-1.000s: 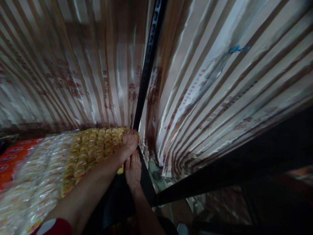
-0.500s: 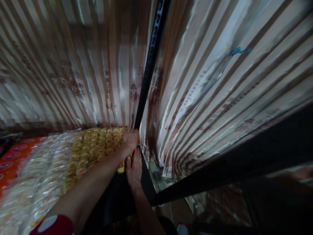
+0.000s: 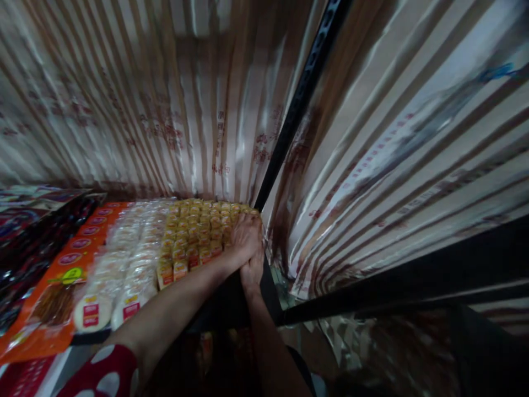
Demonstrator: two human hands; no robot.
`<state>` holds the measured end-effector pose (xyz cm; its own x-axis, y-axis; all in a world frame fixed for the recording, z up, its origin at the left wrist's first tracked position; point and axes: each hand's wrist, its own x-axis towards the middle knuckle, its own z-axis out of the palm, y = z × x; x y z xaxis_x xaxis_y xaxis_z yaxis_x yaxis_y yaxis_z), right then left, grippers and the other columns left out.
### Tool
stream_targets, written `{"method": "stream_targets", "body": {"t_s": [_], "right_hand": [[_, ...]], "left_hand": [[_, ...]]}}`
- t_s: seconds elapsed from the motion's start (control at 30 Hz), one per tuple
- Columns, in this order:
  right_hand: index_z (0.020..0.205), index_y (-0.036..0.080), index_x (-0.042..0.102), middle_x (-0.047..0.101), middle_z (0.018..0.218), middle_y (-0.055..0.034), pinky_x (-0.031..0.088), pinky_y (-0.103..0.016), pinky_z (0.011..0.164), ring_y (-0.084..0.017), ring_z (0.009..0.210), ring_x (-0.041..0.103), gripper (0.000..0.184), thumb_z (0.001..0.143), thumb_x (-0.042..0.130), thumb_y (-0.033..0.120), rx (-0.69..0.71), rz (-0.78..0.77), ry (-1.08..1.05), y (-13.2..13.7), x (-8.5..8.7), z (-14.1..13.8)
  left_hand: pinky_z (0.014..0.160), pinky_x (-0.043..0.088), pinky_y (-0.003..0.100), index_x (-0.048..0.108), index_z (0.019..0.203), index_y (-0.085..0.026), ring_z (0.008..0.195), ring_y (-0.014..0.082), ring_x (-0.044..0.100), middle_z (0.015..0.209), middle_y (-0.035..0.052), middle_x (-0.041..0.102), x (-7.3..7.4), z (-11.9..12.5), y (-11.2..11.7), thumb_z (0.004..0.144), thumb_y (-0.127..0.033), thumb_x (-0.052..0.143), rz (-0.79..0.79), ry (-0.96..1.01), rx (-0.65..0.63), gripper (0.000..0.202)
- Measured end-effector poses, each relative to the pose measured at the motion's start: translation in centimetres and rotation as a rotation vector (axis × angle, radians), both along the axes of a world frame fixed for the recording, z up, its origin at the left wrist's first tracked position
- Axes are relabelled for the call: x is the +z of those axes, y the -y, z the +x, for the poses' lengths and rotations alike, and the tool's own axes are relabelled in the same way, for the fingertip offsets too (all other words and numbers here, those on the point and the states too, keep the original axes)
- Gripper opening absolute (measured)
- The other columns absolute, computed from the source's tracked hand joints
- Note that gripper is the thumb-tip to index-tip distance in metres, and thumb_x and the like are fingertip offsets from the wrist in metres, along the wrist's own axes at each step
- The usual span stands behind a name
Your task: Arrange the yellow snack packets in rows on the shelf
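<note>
My left hand (image 3: 247,237) lies over the right end of the tightly lined-up yellow snack packets (image 3: 193,223), its fingers stretched across their tops near the shelf corner. That forearm crosses in front of the rows, coming from a red sleeve with white dots. Just below it, my right hand (image 3: 252,271) is pressed to the side of the stack by the shelf's right edge. Its fingers are mostly covered by the left hand, and any packet under them is hidden.
Left of the yellow packets stand rows of clear-wrapped round white pieces (image 3: 108,275), an orange pack (image 3: 61,289) and dark shiny packs (image 3: 39,248). A black perforated post (image 3: 291,124) rises at the corner. Printed pleated plastic sheeting (image 3: 198,110) hangs behind; a black rail (image 3: 372,292) runs right.
The camera view has turned left, so more packs show at the left. My right hand has moved up beneath the left one, which stays over the packets at the corner.
</note>
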<state>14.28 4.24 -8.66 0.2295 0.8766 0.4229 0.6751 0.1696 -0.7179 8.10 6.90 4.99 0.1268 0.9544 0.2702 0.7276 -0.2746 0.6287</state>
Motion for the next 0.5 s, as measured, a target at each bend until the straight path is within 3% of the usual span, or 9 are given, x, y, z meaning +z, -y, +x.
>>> {"method": "stream_targets", "body": {"t_s": [0.13, 0.27, 0.4, 0.5], "right_hand": [[0.124, 0.008, 0.046, 0.045, 0.131, -0.0184, 0.029, -0.047, 0.104, -0.025, 0.126, 0.036, 0.046, 0.087, 0.033, 0.032, -0.017, 0.058, -0.058, -0.1, -0.1, 0.4], [0.111, 0.012, 0.056, 0.047, 0.129, -0.0163, 0.031, -0.043, 0.102, -0.024, 0.123, 0.039, 0.04, 0.085, 0.037, 0.037, -0.112, 0.151, -0.105, 0.3, 0.8, 0.5], [0.095, 0.013, 0.062, 0.053, 0.12, -0.016, 0.032, -0.045, 0.1, -0.025, 0.118, 0.043, 0.036, 0.082, 0.04, 0.038, -0.147, 0.263, -0.037, 1.3, 2.9, -0.1], [0.093, 0.015, 0.063, 0.062, 0.103, -0.0113, 0.038, -0.041, 0.095, -0.022, 0.104, 0.052, 0.03, 0.084, 0.042, 0.035, -0.036, 0.265, -0.02, 3.4, 5.1, -2.4]], "left_hand": [[0.095, 0.041, 0.037, 0.063, 0.1, -0.02, 0.106, 0.0237, 0.048, 0.112, 0.0077, 0.058, -1.5, -2.7, 7.3, 0.081, -0.017, 0.043, 0.051, -0.039, 0.006, 0.027], [0.097, 0.041, 0.036, 0.059, 0.107, -0.021, 0.111, 0.0211, 0.048, 0.115, 0.0081, 0.055, -4.7, -7.2, 12.8, 0.079, -0.013, 0.042, 0.091, 0.032, 0.177, 0.033], [0.098, 0.042, 0.039, 0.057, 0.107, -0.018, 0.112, 0.0233, 0.049, 0.117, 0.0106, 0.052, -6.5, -11.4, 15.5, 0.079, -0.015, 0.041, 0.065, 0.05, 0.325, 0.033], [0.099, 0.041, 0.041, 0.053, 0.114, -0.015, 0.113, 0.0243, 0.049, 0.118, 0.0123, 0.051, -7.0, -13.2, 16.3, 0.077, -0.014, 0.041, 0.024, 0.079, 0.395, 0.039]]}}
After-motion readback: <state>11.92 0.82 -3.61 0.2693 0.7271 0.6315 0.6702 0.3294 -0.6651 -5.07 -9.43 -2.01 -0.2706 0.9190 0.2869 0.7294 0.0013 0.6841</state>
